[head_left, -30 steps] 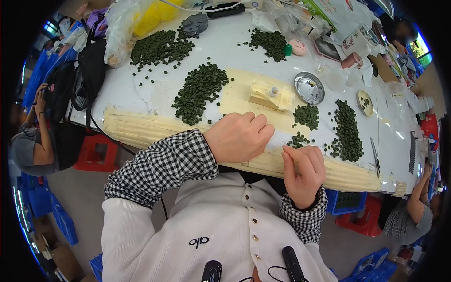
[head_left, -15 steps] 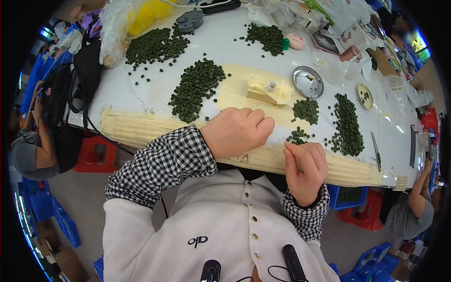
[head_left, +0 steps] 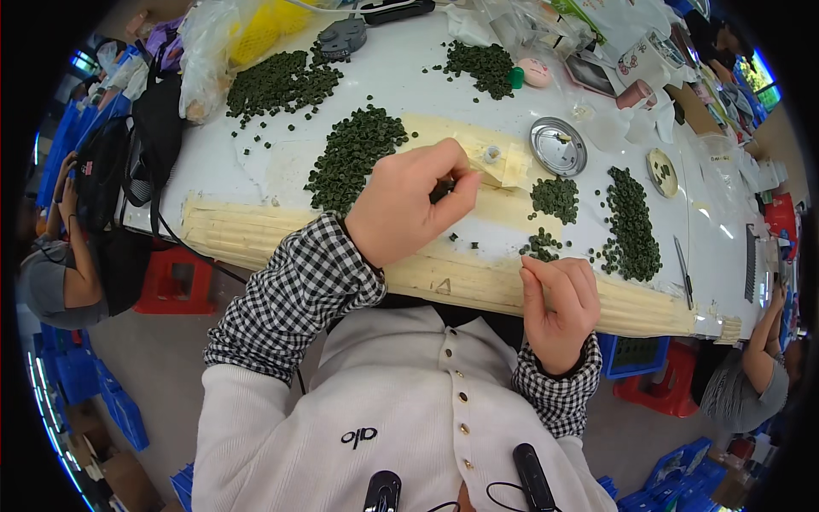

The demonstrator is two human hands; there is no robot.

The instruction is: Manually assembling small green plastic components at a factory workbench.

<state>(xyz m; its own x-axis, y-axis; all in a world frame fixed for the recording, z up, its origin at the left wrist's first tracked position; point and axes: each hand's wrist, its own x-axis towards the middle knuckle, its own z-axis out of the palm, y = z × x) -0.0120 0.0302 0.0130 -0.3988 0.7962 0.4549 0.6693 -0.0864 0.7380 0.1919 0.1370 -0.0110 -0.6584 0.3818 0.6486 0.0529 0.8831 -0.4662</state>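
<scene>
My left hand [head_left: 414, 200] is curled closed, thumb and forefinger meeting at the left end of a block wrapped in yellow tape [head_left: 514, 165] with a small pale round peg on top. Something dark shows in the hollow of that hand; I cannot make out what. Low at the table's near edge, my right hand [head_left: 559, 311] pinches thumb against forefinger, and whatever lies between them is too small to tell. Just beyond its fingertips is a small cluster of dark green pieces [head_left: 543, 247]. A larger heap of the same green pieces [head_left: 354, 154] lies beyond my left wrist.
More green heaps lie at the far left [head_left: 281, 84], far middle [head_left: 482, 68] and right [head_left: 631, 226]. Right of the block are a round metal lid [head_left: 559, 147], a small round dish [head_left: 661, 173] and a pen-like tool [head_left: 683, 269]. Yellow tape covers the near table edge [head_left: 409, 271].
My left hand has moved forward to the taped block and turned, so its thumb side shows. A couple of loose green pieces now show near the table edge. My right hand has barely shifted.
</scene>
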